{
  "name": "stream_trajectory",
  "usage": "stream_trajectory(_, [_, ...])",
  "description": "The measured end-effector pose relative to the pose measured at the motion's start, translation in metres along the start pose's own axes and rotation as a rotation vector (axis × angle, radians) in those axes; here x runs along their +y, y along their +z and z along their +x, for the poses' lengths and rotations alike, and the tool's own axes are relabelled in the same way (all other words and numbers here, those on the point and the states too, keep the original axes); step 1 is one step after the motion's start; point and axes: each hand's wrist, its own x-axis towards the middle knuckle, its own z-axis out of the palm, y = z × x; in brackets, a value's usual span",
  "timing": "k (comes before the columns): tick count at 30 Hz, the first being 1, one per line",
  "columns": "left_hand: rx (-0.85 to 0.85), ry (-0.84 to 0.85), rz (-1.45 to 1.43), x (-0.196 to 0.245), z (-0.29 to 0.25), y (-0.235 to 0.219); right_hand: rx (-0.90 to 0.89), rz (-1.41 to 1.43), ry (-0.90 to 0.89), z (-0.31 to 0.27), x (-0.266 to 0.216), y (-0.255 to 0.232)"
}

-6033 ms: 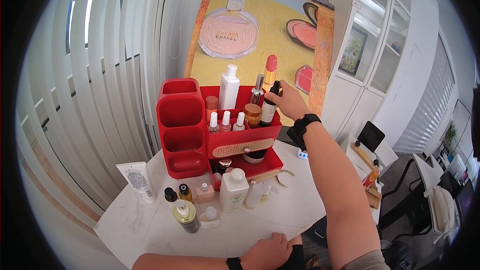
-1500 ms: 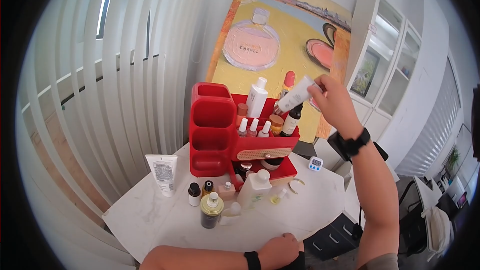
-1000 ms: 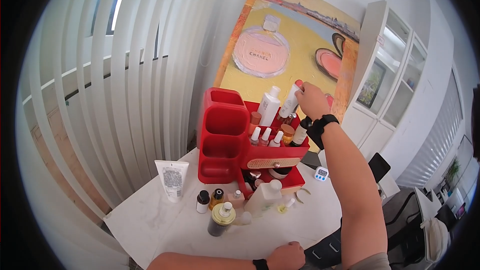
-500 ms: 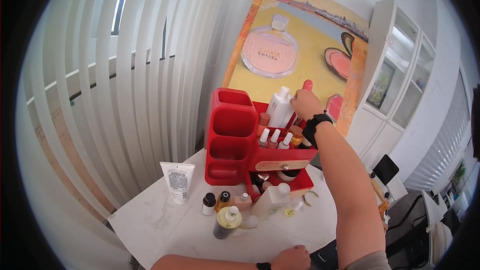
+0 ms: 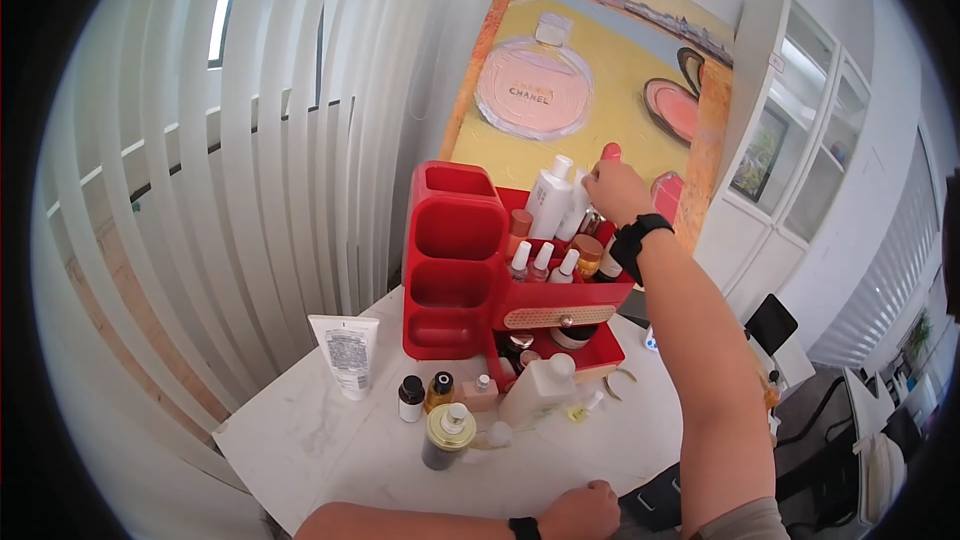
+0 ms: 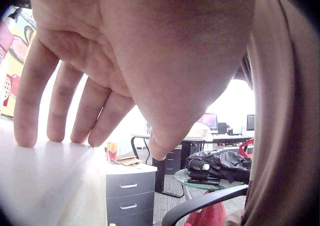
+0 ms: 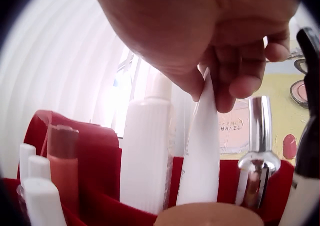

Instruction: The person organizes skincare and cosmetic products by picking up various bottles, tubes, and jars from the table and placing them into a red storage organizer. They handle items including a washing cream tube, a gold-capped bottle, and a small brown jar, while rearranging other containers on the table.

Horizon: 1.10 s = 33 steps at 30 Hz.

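Left wrist: hand (image 6: 120,60) at white tabletop (image 6: 47,186), drawers (image 6: 130,197) beyond

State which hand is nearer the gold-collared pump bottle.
Left. The left hand rests on the table, right of the pump bottle; the right hand, farther away, pinches a white tube in the red organizer.

On my head feed I see a broad black right-wrist strap (image 5: 655,223) carrying a dark, blocky module (image 5: 627,252), and a black left-wrist band (image 5: 523,528). A short grey-brown cloth sleeve (image 5: 737,522) tops the right arm (image 5: 712,360); my left-wrist feed shows loose taupe clothing fabric (image 6: 285,110) with long soft folds.
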Motion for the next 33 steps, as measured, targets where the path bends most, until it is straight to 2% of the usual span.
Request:
stream_trajectory(2, [-0.016, -0.243, -0.393, -0.015, 0.000, -0.043, 0.051, 0.028, -0.037, 0.007, 0.013, -0.016])
stream_trajectory(6, [-0.026, -0.234, -0.424, -0.015, 0.000, -0.040, 0.163, 0.031, -0.070, -0.004, 0.019, -0.080])
stream_trajectory(8, [-0.152, -0.196, -0.508, -0.023, 0.003, -0.052, 0.160, 0.059, -0.084, -0.018, 0.017, -0.118])
stream_trajectory(12, [-0.192, -0.240, -0.599, -0.021, 0.005, -0.054, 0.118, 0.229, -0.150, -0.045, 0.008, -0.153])
stream_trajectory(13, [-0.157, -0.236, -0.562, -0.019, 0.004, -0.053, 0.125, 0.226, -0.149, -0.050, 0.006, -0.152])
stream_trajectory(15, [-0.120, -0.231, -0.518, -0.018, 0.002, -0.050, 0.082, 0.305, -0.337, -0.057, 0.000, -0.141])
stream_trajectory(20, [-0.090, -0.197, -0.467, -0.018, -0.001, -0.045, 0.077, 0.394, -0.381, -0.057, -0.012, -0.098])
stream_trajectory(26, [-0.012, -0.186, -0.473, -0.017, -0.003, -0.038, 0.163, 0.325, -0.196, -0.058, -0.029, -0.059])
stream_trajectory(27, [-0.012, -0.189, -0.470, -0.014, -0.002, -0.023, 0.164, 0.327, -0.200, -0.057, -0.030, -0.055])
stream_trajectory(29, [0.008, -0.084, -0.450, -0.007, -0.001, 0.012, 0.132, 0.294, -0.139, -0.054, -0.034, -0.047])
stream_trajectory(32, [0.022, -0.167, -0.488, -0.019, -0.004, -0.035, 0.104, 0.292, -0.130, -0.047, -0.036, -0.037])
stream_trajectory(33, [0.024, -0.170, -0.489, -0.011, -0.004, -0.013, 0.101, 0.292, -0.133, -0.046, -0.038, -0.035])
